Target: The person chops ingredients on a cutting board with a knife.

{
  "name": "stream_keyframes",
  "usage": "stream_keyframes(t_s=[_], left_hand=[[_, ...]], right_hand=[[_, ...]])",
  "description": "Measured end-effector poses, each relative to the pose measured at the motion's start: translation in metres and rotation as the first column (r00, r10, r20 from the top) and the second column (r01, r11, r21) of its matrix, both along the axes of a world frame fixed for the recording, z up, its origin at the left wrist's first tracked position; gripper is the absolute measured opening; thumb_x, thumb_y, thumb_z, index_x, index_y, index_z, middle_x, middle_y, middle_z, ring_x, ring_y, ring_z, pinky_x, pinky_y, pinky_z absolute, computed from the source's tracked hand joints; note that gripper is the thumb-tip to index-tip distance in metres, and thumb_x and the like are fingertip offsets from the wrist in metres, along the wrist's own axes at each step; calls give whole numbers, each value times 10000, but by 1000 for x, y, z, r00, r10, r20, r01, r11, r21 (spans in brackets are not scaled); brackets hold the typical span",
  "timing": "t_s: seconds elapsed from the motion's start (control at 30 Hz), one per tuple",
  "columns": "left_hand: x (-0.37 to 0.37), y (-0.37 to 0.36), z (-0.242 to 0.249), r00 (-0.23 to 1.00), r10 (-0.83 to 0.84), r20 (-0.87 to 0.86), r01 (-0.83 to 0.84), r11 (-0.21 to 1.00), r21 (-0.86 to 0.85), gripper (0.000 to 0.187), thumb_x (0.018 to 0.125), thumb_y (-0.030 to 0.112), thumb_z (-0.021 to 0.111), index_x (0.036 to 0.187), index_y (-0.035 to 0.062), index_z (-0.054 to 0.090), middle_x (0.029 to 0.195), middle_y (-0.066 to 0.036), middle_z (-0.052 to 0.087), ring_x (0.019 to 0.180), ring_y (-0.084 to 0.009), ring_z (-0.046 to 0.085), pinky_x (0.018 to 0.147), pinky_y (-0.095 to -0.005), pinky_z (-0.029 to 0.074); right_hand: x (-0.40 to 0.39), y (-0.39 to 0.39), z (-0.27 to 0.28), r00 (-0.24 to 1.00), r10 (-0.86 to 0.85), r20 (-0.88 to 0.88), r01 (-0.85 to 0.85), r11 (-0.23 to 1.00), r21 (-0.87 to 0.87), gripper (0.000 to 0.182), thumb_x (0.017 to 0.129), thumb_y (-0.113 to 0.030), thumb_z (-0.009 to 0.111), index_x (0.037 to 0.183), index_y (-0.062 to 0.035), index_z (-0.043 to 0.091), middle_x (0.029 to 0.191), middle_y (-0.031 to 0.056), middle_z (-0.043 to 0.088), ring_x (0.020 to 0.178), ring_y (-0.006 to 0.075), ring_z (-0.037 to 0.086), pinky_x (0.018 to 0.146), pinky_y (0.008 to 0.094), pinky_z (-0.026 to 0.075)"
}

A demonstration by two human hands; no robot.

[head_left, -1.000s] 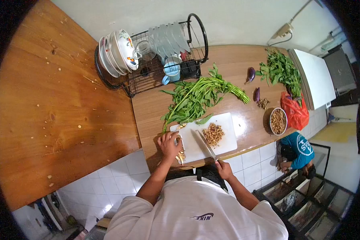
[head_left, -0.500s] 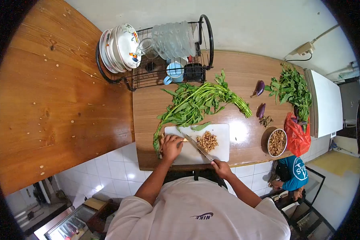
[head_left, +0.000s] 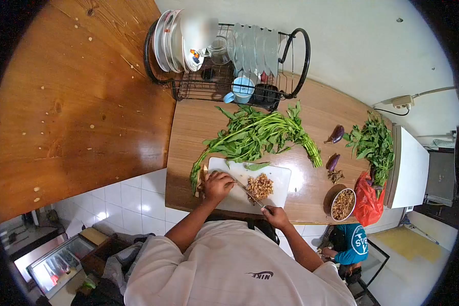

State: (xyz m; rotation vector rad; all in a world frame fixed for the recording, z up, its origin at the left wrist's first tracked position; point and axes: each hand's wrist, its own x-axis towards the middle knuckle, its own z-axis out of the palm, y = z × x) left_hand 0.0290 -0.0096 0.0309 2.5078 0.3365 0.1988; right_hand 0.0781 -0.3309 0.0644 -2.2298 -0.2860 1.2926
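My right hand [head_left: 276,217] is wrapped round the handle of a kitchen knife [head_left: 249,194]. Its blade slants across a white cutting board [head_left: 280,189], the tip close to the fingertips of my left hand [head_left: 218,186]. Those left fingers are bent and pressed down at the board's left side on a pale food piece, mostly hidden beneath them. More pale brown pieces [head_left: 204,172] lie beside that hand. To the right of the blade is a heap of chopped brown bits [head_left: 260,187]. Leafy green stems [head_left: 260,133] lie along the board's far edge, one loose leaf touching it.
A dish rack [head_left: 199,92] with plates, glasses and a blue mug stands at the back. Rightward are two eggplants [head_left: 335,134], a bowl [head_left: 333,208] of chopped bits, a red plastic bag [head_left: 368,201] and more greens [head_left: 371,140]. A person in a blue shirt [head_left: 353,242] is beyond the table.
The whole view has shifted and tilted. The knife blade now appears more edge-on, its tip nearer my left fingers. Both hands keep their grips.
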Motion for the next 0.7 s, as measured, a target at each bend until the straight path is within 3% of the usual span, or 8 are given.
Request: stream_keyframes(t_s=[0.07, 0.13, 0.33, 0.43, 0.5, 0.63, 0.7], left_hand=[[-2, 3, 0, 999, -33, 12, 33, 999, 7, 218, 748, 383, 871, 869, 212, 808, 1010, 47, 725, 986, -197, 629, 919, -430, 368], [1, 5, 18, 998, 65, 0, -65, 995, 80, 257, 722, 413, 886, 853, 209, 802, 978, 49, 732, 965, -194, 642, 903, -434, 385], [-6, 7, -1, 999, 34, -39, -34, 999, 13, 275, 736, 449, 879, 861, 216, 808, 863, 12, 747, 931, -230, 682, 935, -446, 385], [-6, 1, 6, 995, 89, -44, -90, 996, -10, 283, 726, 441, 884, 883, 218, 810, 917, 9, 762, 975, -223, 680, 945, -444, 379], [-6, -2, 13, 992, 116, -50, -116, 993, 12, 241, 710, 394, 900, 857, 227, 808, 915, 32, 764, 982, -203, 664, 951, -440, 366], [-9, -4, 13, 990, 136, 26, -137, 990, 35, 209, 699, 364, 910, 837, 238, 816, 932, 65, 768, 1026, -180, 636, 965, -440, 340], [-10, -2, 8, 992, 116, 55, -119, 992, 44, 205, 701, 373, 904, 829, 238, 817, 941, 70, 768, 1025, -181, 633, 966, -442, 338]], right_hand=[[9, 2, 7, 999, 27, -38, -27, 1000, -16, 667, 1005, -629, 569, 1179, -9, 747, 992, 300, 742, 989, 468, 727, 905, 504, 560], [16, 0, 4, 996, 59, -67, -61, 998, -31, 657, 1005, -625, 575, 1161, -11, 750, 972, 295, 742, 967, 466, 729, 890, 503, 562], [16, 3, 12, 997, 66, -33, -65, 998, 5, 672, 1008, -642, 564, 1154, -14, 751, 957, 286, 743, 951, 457, 730, 876, 503, 562], [14, 3, 1, 993, 85, -79, -91, 993, -71, 686, 1012, -649, 552, 1159, -8, 747, 976, 301, 738, 979, 465, 723, 894, 504, 557], [8, 2, -5, 999, 52, -13, -52, 998, -22, 629, 1048, -568, 567, 1047, 38, 735, 865, 288, 713, 815, 337, 711, 822, 467, 554], [1, 5, -6, 999, -22, 45, 18, 996, 86, 626, 1047, -568, 567, 1071, 34, 741, 878, 290, 717, 839, 346, 722, 830, 459, 554], [2, 10, -3, 998, 67, -14, -68, 997, -26, 650, 1053, -588, 531, 1096, 24, 748, 911, 307, 722, 879, 405, 731, 845, 481, 555]])
